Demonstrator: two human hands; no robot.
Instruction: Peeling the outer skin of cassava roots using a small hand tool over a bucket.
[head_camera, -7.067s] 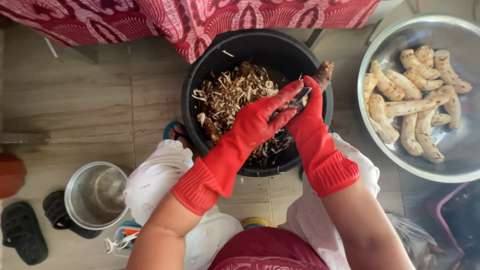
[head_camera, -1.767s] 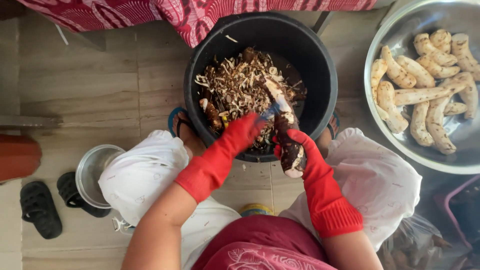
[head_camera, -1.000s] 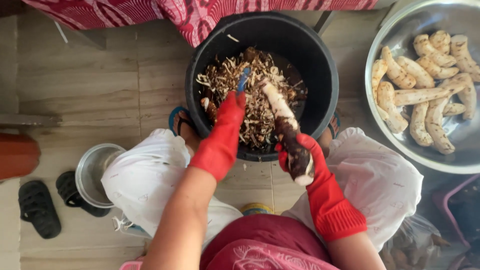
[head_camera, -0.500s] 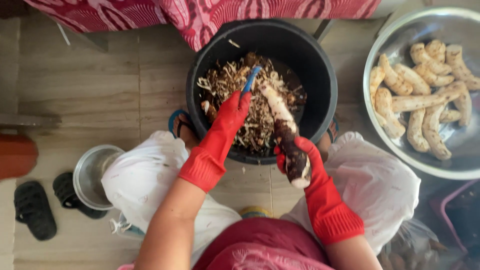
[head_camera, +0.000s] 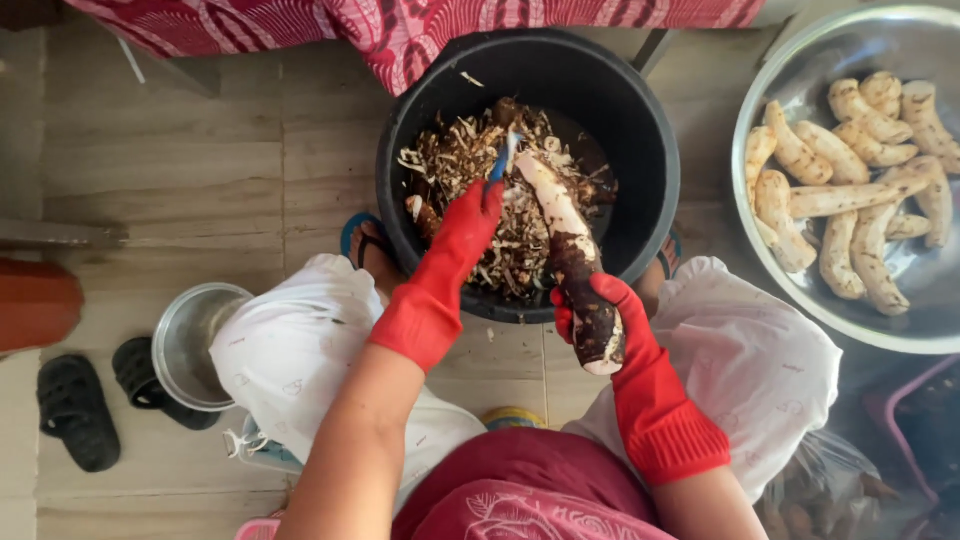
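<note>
Both my hands wear red rubber gloves. My right hand (head_camera: 612, 315) grips the near, brown-skinned end of a long cassava root (head_camera: 568, 250) slanting out over a black bucket (head_camera: 640, 130). The far part of the root is peeled white. My left hand (head_camera: 462, 235) holds a blue-handled peeler (head_camera: 500, 160) against the root's far end, over the heap of peelings (head_camera: 480, 200) in the bucket.
A big steel basin (head_camera: 770, 270) at right holds several peeled white roots (head_camera: 850, 190). A small steel pot (head_camera: 190, 345) and black sandals (head_camera: 75, 410) lie on the tiled floor at left. Red patterned cloth (head_camera: 400, 25) hangs at the top. A plastic bag (head_camera: 830, 490) sits lower right.
My left hand has run the peeler away from me along the root toward its far end. The root has turned a little in my right hand and more white flesh shows.
</note>
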